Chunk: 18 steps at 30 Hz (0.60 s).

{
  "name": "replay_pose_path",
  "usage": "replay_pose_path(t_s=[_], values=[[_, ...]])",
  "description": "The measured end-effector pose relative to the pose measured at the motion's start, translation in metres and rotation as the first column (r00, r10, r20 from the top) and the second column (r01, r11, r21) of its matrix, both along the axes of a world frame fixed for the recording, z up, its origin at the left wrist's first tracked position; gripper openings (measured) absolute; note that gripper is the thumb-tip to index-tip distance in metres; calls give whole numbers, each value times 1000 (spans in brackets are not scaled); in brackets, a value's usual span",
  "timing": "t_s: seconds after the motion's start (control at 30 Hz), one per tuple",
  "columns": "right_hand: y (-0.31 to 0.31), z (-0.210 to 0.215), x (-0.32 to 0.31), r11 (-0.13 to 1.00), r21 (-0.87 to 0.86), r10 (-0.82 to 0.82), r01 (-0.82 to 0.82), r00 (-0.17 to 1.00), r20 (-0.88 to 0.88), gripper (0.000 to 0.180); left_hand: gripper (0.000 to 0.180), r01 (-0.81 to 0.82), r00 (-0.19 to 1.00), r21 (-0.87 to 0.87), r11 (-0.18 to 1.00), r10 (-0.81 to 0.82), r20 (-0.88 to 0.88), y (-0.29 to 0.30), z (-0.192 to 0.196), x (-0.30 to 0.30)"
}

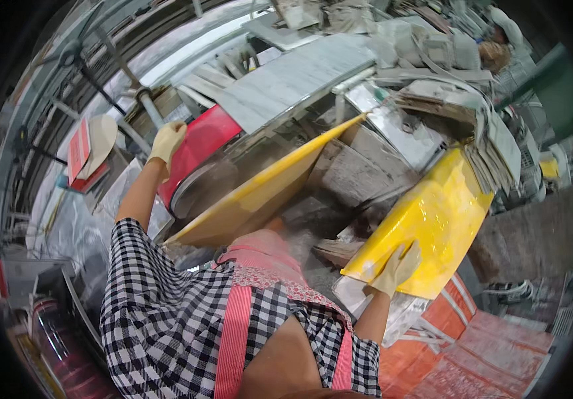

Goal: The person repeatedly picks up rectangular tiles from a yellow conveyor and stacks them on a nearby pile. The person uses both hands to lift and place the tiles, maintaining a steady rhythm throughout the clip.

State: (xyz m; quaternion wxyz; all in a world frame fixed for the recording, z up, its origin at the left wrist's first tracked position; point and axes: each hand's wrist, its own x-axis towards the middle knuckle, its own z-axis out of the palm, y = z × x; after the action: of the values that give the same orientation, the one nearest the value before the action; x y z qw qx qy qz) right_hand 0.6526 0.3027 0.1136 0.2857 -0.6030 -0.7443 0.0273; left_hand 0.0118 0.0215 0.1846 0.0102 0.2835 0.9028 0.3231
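The left hand (166, 140), gloved, was laid flat and open on the red machine guard (200, 143) above the belt wheel (200, 189). A long yellow panel (260, 189) was seen leaning edge-on beside it, apparently at the wheel. The right hand (398, 266), gloved, was pressed on the lower edge of a second yellow panel (433, 219); whether it was gripped could not be told. Progress was judged partway: contact with the wheel was hidden by blur and the apron.

A long yellow panel (266, 186) bars the middle; stacked grey sheets (293, 80) crowd twelve o'clock; open gap lies toward five o'clock, above orange sacks (446, 352).
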Motion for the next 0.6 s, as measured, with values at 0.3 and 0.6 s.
replay_pose_path(t_s=[0.3,0.6], values=[[-66,20,40,997,-66,27,-33,995,-99,50,59,62,989,0,998,-62,-137,9,-7,-3],[-87,1,58,998,-64,-31,21,985,-171,50,74,163,978,-339,927,-197,-71,77,17,-28]])
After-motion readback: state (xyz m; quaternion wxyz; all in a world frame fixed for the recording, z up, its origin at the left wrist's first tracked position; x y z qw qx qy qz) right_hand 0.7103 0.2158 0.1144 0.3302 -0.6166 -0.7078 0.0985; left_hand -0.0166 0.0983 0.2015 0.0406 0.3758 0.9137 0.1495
